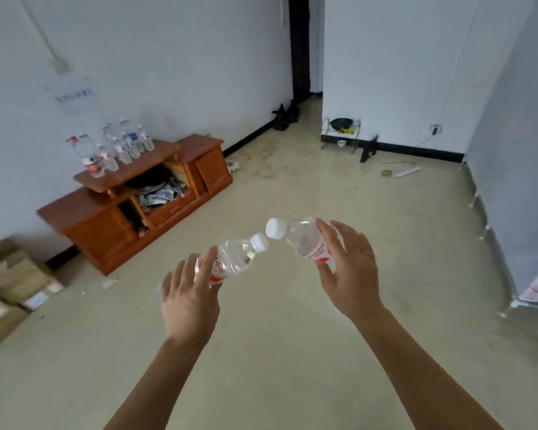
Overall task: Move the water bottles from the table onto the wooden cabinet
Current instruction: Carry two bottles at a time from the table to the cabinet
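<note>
Left hand (pixel 190 293) curls its fingers (pixel 208 263) round a clear bottle (pixel 235 259); right hand (pixel 351 274) grips a second bottle (pixel 303 240), caps nearly meeting above the floor (pixel 292 352). More bottles (pixel 121 147) stand on the cabinet (pixel 213 170), clutter (pixel 159 193) in its open bay.

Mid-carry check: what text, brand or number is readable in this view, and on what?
No text reads clearly.
On the right clear plastic bottle, held by the right hand: white lettering on a red-and-white label, blurred.
On the left clear plastic bottle, held by the left hand: red characters, blurred.
On the white paper notice on the wall: one dark line, blurred.
On the standing bottles on the brown wooden cabinet: labels too small.
</note>
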Motion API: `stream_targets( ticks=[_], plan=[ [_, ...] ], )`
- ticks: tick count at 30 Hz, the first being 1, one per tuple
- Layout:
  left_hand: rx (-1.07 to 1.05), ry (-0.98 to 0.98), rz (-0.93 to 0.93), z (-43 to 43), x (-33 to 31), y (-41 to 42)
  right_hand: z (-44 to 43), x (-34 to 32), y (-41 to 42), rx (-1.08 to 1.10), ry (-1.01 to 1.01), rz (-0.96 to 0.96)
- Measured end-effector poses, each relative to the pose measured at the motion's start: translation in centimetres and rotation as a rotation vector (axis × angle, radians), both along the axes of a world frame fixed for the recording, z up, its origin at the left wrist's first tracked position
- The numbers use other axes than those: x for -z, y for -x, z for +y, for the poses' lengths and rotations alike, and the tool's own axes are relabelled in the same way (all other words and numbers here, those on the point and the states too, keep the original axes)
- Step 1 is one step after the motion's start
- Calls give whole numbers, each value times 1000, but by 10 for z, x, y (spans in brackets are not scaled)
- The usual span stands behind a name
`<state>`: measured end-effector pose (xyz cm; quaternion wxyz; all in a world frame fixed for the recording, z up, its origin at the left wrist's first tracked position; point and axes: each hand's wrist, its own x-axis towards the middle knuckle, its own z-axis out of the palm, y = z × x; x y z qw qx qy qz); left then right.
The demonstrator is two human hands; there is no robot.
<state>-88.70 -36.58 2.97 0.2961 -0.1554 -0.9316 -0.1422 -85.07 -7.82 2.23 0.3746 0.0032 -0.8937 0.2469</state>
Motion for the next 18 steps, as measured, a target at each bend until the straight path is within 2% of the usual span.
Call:
stream_targets(
  ticks=[8,12,18],
  plan=[
    [-273,50,93,-38,2,93,-38,3,166,-316,-130,-15],
    [-320,7,89,-69,22,141,-70,19,231,-411,-138,-73],
    [-358,-48,53,-134,40,255,-135,28,356,-462,-166,-145]
  ],
)
